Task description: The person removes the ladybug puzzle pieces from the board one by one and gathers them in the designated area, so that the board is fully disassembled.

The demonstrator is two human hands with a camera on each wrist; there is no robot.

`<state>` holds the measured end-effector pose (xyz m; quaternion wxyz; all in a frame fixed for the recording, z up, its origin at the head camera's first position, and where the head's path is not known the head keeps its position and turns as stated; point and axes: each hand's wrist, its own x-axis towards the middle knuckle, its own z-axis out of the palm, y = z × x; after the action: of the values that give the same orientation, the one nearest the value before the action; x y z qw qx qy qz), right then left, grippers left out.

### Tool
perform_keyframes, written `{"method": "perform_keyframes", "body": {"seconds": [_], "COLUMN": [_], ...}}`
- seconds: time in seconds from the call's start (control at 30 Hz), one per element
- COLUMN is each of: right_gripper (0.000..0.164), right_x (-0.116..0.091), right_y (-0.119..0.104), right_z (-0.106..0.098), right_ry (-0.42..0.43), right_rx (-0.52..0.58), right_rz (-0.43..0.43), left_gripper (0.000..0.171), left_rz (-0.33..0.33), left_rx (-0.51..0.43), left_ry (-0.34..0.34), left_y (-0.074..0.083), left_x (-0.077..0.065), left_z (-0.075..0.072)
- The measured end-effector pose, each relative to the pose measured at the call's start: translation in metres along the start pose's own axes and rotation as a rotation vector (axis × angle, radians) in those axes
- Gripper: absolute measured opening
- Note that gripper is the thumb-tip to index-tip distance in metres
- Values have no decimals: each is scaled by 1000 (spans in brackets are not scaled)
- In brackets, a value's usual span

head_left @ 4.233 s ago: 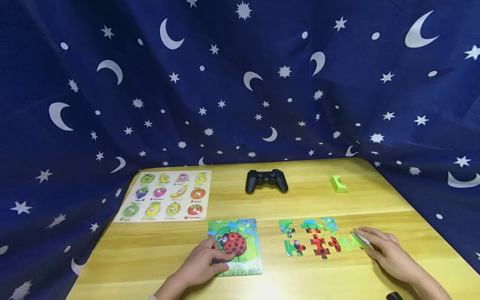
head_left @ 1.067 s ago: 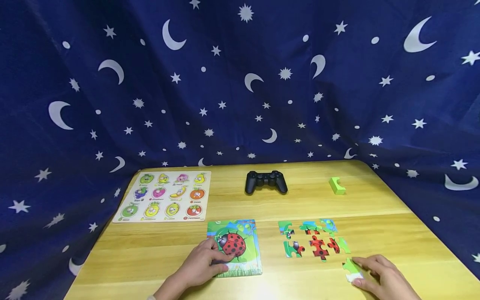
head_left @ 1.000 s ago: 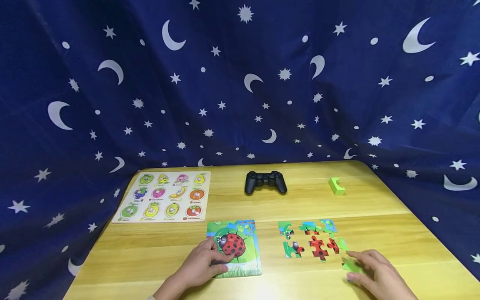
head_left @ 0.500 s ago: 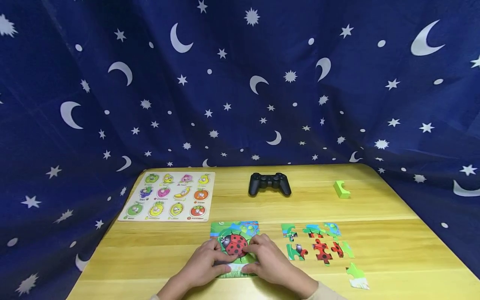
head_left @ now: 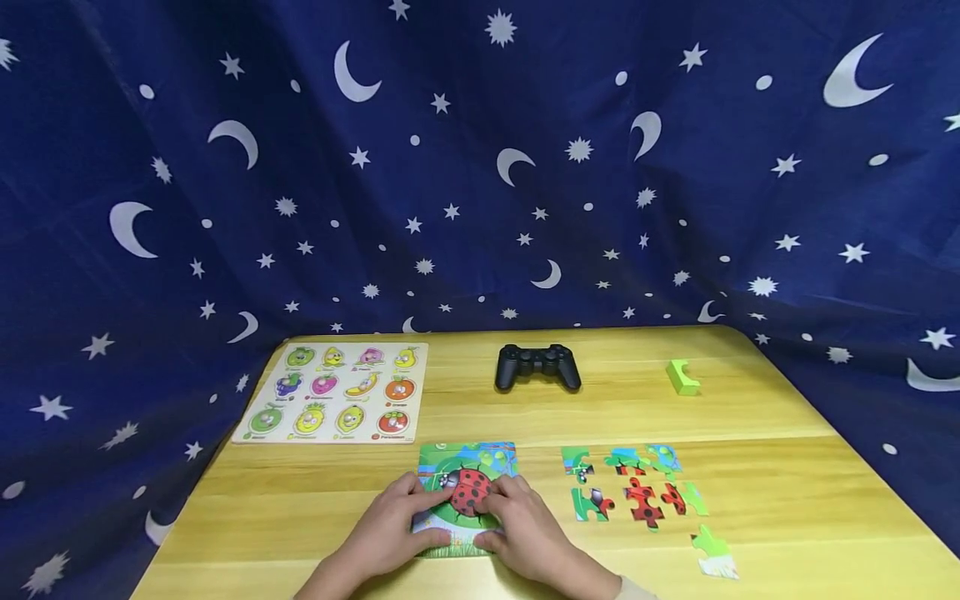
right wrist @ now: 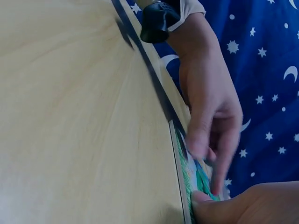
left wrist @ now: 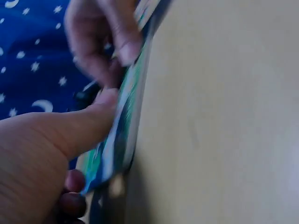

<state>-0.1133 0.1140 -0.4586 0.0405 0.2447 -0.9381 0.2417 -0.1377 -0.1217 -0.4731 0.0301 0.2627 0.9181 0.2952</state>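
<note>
A square ladybug puzzle lies flat on the table, its red ladybug and green leaf partly covered by my fingers. My left hand touches its left side, index finger reaching towards the ladybug and thumb on the near grassy part. From the opposite side, my right hand rests its index finger and thumb on the picture. In the left wrist view the right fingertips come down close to my left thumb. Loose jigsaw pieces lie right of the puzzle, and one green-and-white piece sits nearer the front.
Behind, a fruit peg board lies at the left. A black game controller stands at the back centre, and a light green arch block at the back right. A dark blue curtain hangs behind the table.
My right hand let go of the green-and-white piece at the right and came over to the ladybug puzzle. My left hand stayed there, its index finger shifting slightly up the picture.
</note>
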Motion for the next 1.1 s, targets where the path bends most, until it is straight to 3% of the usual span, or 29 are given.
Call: {"method": "perform_keyframes", "body": {"seconds": [0.17,0.4,0.67,0.9,1.1], "right_gripper": [32,31,34,29,31], "right_x": [-3,1,1,2,7], "right_y": [2,3,-4,-6,-5], "right_z": [1,2,1,1,-1], "right_ry": [27,86,65,87,43], "right_rx": [7,6,-3,12,34], "right_rz": [7,30,79,101,120], "left_gripper": [57,51,53,52,53], "left_rz": [3,-16,-69,-85,-90], "left_rx": [11,-20,-60,-36,-25], "left_ry": [9,23,20,52,54], "left_y": [-9,-9,-4,-2,-1], "left_x": [-6,1,1,-1,0], "left_z": [-3,-2,-4,-5,-3]}}
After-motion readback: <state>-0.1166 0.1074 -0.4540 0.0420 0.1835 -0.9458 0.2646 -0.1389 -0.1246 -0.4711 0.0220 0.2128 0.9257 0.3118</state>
